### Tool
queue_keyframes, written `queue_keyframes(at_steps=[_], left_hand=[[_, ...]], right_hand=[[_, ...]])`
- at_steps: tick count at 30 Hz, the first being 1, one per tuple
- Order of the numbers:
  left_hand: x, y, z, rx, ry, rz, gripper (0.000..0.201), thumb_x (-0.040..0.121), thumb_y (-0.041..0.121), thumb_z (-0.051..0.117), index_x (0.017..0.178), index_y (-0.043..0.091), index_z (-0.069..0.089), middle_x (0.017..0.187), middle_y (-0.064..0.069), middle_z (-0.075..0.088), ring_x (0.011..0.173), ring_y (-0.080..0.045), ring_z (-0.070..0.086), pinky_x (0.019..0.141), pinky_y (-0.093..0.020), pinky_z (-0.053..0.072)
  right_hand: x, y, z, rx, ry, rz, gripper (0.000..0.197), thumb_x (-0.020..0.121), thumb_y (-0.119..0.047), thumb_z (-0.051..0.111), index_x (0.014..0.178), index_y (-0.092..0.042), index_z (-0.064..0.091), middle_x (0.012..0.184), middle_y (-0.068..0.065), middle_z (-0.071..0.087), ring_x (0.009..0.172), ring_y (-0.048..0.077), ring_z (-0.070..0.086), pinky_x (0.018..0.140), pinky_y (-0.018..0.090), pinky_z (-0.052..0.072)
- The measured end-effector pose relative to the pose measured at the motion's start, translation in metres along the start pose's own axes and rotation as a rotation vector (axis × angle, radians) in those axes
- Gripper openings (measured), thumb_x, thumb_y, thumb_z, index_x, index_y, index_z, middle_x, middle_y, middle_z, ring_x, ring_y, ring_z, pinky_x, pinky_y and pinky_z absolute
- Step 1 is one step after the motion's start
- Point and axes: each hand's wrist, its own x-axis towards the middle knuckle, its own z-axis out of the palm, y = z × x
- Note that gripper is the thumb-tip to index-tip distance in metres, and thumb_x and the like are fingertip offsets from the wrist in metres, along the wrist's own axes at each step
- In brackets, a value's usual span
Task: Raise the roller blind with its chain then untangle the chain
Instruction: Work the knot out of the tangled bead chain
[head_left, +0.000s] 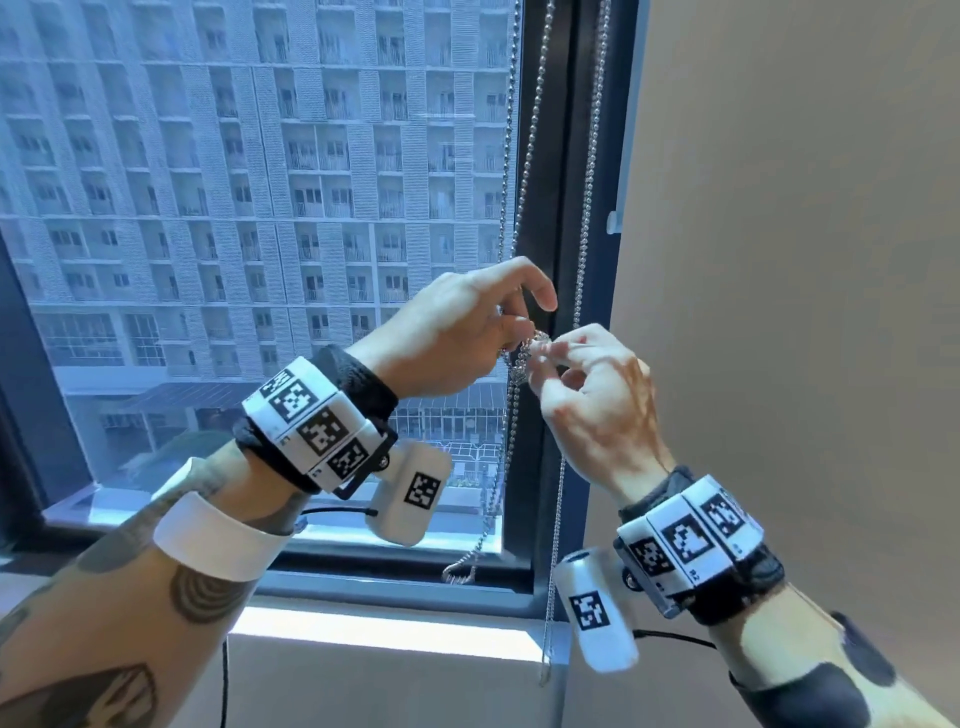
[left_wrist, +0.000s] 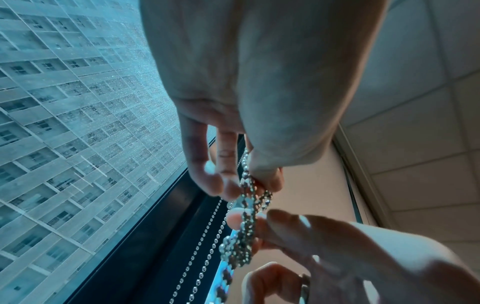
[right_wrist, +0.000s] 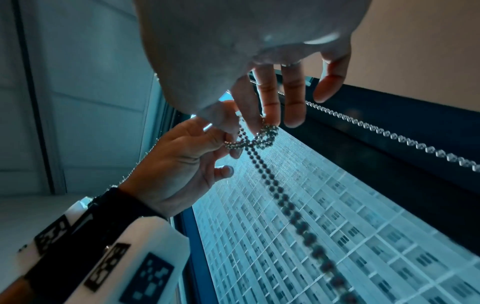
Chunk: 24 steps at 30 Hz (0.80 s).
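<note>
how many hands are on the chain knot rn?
2. The left hand pinches the chain tangle from the window side; the right hand pinches it from the wall side.

High-rise apartment block (head_left: 249, 171) beyond glass, dark window frame (head_left: 558, 156), beige wall (head_left: 789, 260)

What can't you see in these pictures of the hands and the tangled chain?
- Roller blind: cut off above the top edge in the head view.
- Knot in the chain: partly hidden by the fingertips of the left hand and right hand.
- Chain near the camera in the right wrist view: blurred.
</note>
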Motion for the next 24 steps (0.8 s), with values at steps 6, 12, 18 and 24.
queue_keyframes(at_steps=[6, 12, 18, 24], left_hand=[[-0.001, 0.0, -0.003, -0.037, -0.063, -0.004, 0.022, 0.104, 0.008, 0.053, 0.122, 0.019, 0.058, 0.084, 0.006, 0.063, 0.077, -0.018, 0.062, 0.067, -0.03, 0.054], [-0.009, -0.011, -0.004, -0.052, -0.004, -0.007, 0.025, 0.097, 0.007, 0.066, 0.116, 0.021, 0.058, 0.098, 0.002, 0.065, 0.081, -0.026, 0.071, 0.08, -0.048, 0.058], [-0.006, -0.01, -0.002, 0.102, 0.02, 0.02, 0.021, 0.094, 0.01, 0.068, 0.111, 0.02, 0.061, 0.1, 0.006, 0.064, 0.076, -0.019, 0.07, 0.077, -0.043, 0.058], [-0.003, -0.019, -0.007, 0.122, 0.026, -0.058, 0.013, 0.101, 0.012, 0.058, 0.102, 0.019, 0.069, 0.088, -0.004, 0.07, 0.066, -0.006, 0.061, 0.057, -0.028, 0.049]], right_hand=[[0.005, 0.002, 0.006, 0.228, -0.005, 0.157, 0.011, 0.089, -0.033, 0.081, 0.078, -0.031, 0.08, 0.09, -0.013, 0.077, 0.077, 0.011, 0.074, 0.069, 0.027, 0.054], [0.008, -0.003, -0.006, 0.716, -0.154, 0.477, 0.021, 0.096, -0.018, 0.073, 0.076, -0.021, 0.078, 0.073, -0.017, 0.074, 0.079, 0.005, 0.059, 0.08, 0.03, 0.043], [0.013, 0.0, -0.008, 0.838, -0.164, 0.57, 0.035, 0.101, -0.02, 0.065, 0.067, -0.02, 0.073, 0.076, -0.015, 0.071, 0.086, 0.015, 0.055, 0.078, 0.037, 0.041], [0.018, 0.01, -0.02, 0.991, -0.031, 0.662, 0.035, 0.104, -0.024, 0.057, 0.069, -0.021, 0.059, 0.077, -0.004, 0.063, 0.071, 0.015, 0.057, 0.077, 0.036, 0.041]])
